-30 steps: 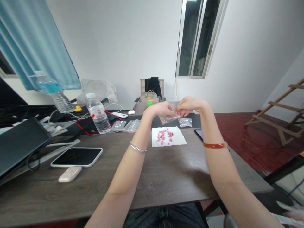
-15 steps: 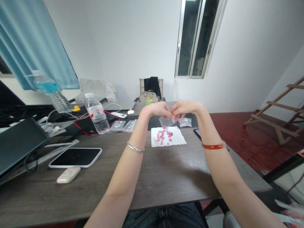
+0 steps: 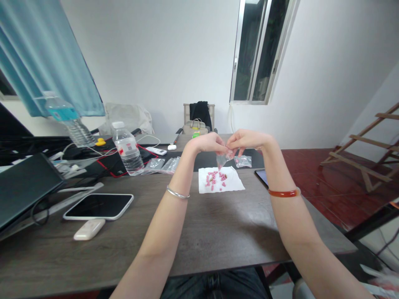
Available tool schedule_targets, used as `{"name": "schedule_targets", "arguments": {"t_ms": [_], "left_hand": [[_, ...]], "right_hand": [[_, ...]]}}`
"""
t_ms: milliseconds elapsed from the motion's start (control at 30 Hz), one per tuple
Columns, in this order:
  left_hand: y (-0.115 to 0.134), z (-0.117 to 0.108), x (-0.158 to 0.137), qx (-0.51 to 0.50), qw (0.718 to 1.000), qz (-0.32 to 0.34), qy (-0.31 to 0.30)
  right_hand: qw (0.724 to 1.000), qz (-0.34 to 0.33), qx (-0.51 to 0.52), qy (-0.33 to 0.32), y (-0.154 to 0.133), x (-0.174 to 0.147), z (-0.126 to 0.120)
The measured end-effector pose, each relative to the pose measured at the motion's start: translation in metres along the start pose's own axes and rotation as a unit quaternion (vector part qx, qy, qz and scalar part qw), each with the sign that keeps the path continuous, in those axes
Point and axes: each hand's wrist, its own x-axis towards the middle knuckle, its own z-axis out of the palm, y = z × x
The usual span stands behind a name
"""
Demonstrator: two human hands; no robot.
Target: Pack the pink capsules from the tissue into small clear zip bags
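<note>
Between my two hands hangs a small clear plastic bag (image 3: 222,160), one corner pointing down with a little pink showing inside. My left hand (image 3: 212,143) pinches it from the left. From the right, my right hand (image 3: 243,141) has its fingers closed on the bag's upper edge. Directly below lies a white paper sheet (image 3: 204,187) bearing several pink beads (image 3: 214,176) and a few small brownish pieces (image 3: 226,176). Just behind my right hand rests another clear bag (image 3: 243,161) with pinkish contents.
Clear plastic bags (image 3: 170,165) and a water bottle (image 3: 128,151) stand left of the sheet. Nearer are a phone (image 3: 99,206) and a white case (image 3: 89,229). A laptop (image 3: 26,187) is at far left. Another phone (image 3: 261,176) lies beside my right wrist.
The bag has tilted from lying flatter to hanging corner-down, and shifted slightly right. My right hand has moved slightly up and right; my left hand has stayed nearly still.
</note>
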Motion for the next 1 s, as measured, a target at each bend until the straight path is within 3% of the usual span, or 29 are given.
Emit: {"name": "schedule_targets", "arguments": {"t_ms": [300, 767, 1000], "left_hand": [[0.002, 0.000, -0.001, -0.057, 0.998, 0.017, -0.019], [0.004, 0.003, -0.002, -0.029, 0.999, -0.010, 0.011], [-0.001, 0.011, 0.011, -0.009, 0.999, -0.039, 0.036]], "right_hand": [[1.000, 0.004, -0.016, 0.023, 0.002, 0.002, -0.001], [0.999, 0.021, -0.017, 0.024, 0.002, 0.005, 0.000], [0.994, 0.042, -0.042, 0.092, 0.002, 0.015, 0.006]]}}
